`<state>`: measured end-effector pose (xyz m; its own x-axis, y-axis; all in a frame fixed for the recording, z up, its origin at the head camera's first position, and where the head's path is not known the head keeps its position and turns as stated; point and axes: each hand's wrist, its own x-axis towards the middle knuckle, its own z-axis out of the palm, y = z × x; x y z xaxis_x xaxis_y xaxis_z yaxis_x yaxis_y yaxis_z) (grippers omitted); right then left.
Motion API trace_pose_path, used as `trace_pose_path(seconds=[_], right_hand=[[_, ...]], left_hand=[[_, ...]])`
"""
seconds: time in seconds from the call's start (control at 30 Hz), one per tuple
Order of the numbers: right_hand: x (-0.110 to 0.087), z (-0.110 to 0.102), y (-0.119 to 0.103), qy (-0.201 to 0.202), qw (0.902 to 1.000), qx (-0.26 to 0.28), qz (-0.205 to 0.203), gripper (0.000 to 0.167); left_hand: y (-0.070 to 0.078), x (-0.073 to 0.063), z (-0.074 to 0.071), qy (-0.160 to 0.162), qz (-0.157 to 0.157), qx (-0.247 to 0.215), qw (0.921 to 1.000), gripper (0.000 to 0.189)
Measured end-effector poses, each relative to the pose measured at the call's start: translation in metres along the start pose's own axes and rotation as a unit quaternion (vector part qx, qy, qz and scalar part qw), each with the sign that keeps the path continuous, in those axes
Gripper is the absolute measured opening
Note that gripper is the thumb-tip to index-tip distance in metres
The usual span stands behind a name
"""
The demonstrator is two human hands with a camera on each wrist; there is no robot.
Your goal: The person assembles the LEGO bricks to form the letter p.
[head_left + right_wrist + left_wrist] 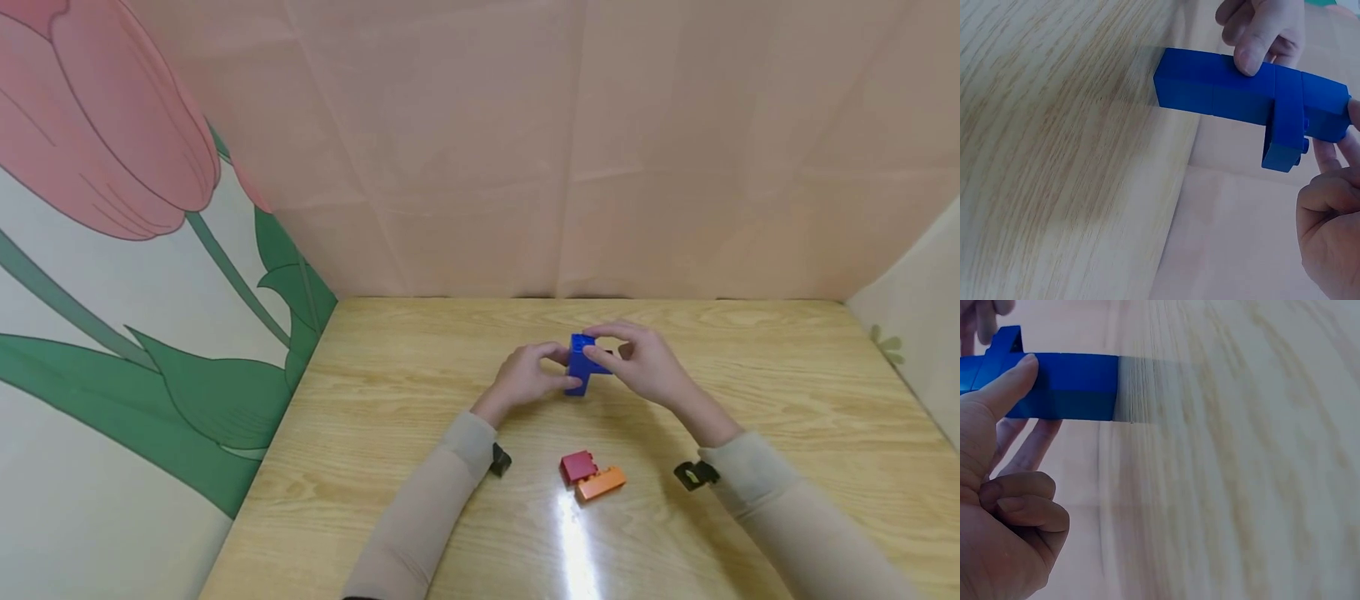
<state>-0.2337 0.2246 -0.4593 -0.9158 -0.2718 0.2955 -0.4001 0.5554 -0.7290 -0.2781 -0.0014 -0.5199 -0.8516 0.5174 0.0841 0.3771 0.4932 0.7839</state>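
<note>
Nearest, on the person's side of the tower, an orange brick [601,483] lies on the table [420,367], and just past it a red brick [577,467]. The two lie against each other, or nearly so; whether they are joined I cannot tell. Both are well apart from the tower and form no part of it, so neither has been added; whether they belong to it the pictures do not settle.

Beyond them is the blue tower [576,382], upright, its foot apparently on the table. The left hand [529,372], at the tower's left, holds its shaft between thumb and fingers. The right hand [647,367], at the tower's right, has thumb and fingers in a narrow pinch about the top brick [1325,106].

The blue work looks far along, in my judgement: the right wrist view shows seams between stacked blocks, a crosspiece [1285,134] jutting from the tower's right, and the top brick sitting above that. The last seam looks close, though I cannot tell whether it is pressed fully home.

Behind the tower, past the table's far edge, hangs a pink cloth [465,167].
</note>
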Motion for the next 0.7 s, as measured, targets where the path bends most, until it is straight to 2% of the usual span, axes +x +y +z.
trace_pose_path(seconds=[0.43,0.57,0.7], right_hand=[[-0.002,-0.001,0.005,-0.01,0.9997,0.017,0.012,0.032],[-0.007,-0.004,0.005,-0.011,0.9986,0.048,0.02,0.036],[-0.015,-0.005,0.003,0.01,0.9981,0.061,0.002,0.036]], left_hand=[[0.004,-0.003,0.001,0.004,0.002,0.018,0.9998,0.039],[0.006,-0.003,0.001,0.005,0.006,0.024,0.9997,0.04],[0.006,-0.003,0.0,0.003,0.005,0.025,0.9997,0.041]])
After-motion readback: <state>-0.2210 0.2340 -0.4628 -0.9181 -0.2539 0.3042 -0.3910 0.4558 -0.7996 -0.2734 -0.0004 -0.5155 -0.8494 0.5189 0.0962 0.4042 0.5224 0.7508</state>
